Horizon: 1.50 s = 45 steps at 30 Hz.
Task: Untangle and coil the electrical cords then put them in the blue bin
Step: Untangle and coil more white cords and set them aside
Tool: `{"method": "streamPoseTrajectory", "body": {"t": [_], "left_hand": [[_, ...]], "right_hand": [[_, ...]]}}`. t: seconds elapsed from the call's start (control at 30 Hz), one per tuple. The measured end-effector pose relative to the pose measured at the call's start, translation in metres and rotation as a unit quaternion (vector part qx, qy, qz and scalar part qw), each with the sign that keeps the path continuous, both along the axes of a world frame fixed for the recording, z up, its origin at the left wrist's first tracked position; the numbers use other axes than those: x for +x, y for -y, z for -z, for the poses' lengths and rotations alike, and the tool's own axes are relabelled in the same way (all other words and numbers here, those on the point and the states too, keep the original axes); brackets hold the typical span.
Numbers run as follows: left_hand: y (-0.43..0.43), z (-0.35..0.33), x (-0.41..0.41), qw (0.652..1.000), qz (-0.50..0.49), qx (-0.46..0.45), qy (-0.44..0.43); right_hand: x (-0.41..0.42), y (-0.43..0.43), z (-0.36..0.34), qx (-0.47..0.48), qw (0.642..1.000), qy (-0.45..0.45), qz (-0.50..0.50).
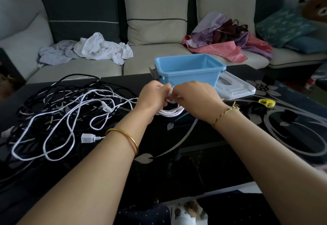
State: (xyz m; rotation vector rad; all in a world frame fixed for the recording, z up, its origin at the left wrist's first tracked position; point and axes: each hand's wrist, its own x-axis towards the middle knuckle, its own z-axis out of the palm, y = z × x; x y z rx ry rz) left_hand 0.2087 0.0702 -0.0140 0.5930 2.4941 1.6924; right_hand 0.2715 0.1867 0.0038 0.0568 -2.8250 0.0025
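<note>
Left hand (pixel 152 97) and right hand (pixel 196 97) both pinch the white coil (pixel 171 112) just above the bench (pixel 194 145), in front of the blue bin (pixel 187 70); its tail runs into the tangled cords (pixel 70 104) at left, so a snag could pull loops loose.

Nothing here can be read, no lettering, label, brand mark or number. The blue bin (pixel 189 78) near the far edge of the table (pixel 194 154), the pale lid (pixel 235 91) beside it and the white cord (pixel 170 113) look plain.
</note>
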Motion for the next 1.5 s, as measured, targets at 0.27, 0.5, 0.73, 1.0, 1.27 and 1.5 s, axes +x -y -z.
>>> {"method": "streamPoseTrajectory", "body": {"t": [0.27,0.5,0.73,1.0,1.27,1.5], "left_hand": [[-0.008,0.0,0.001,0.999,-0.016,0.017,-0.022],[-0.008,-0.001,-0.001,0.994,0.037,0.09,0.039],[-0.01,-0.001,0.001,0.989,0.047,0.127,0.053],[-0.006,0.0,-0.002,0.985,0.009,0.172,0.029],[-0.007,-0.001,-0.003,0.99,0.02,0.142,0.012],[-0.005,-0.002,0.002,0.992,0.048,0.112,-0.016]], "right_hand": [[-0.004,0.006,0.014,-0.011,0.994,-0.105,0.033],[-0.001,0.014,0.017,0.004,0.975,-0.195,0.105],[-0.001,0.013,0.018,-0.015,0.967,-0.23,0.11],[0.005,0.007,0.009,-0.191,0.964,-0.179,0.051],[0.006,0.006,0.0,-0.187,0.967,-0.175,0.016],[0.003,-0.005,-0.006,-0.159,0.962,-0.219,-0.04]]}}
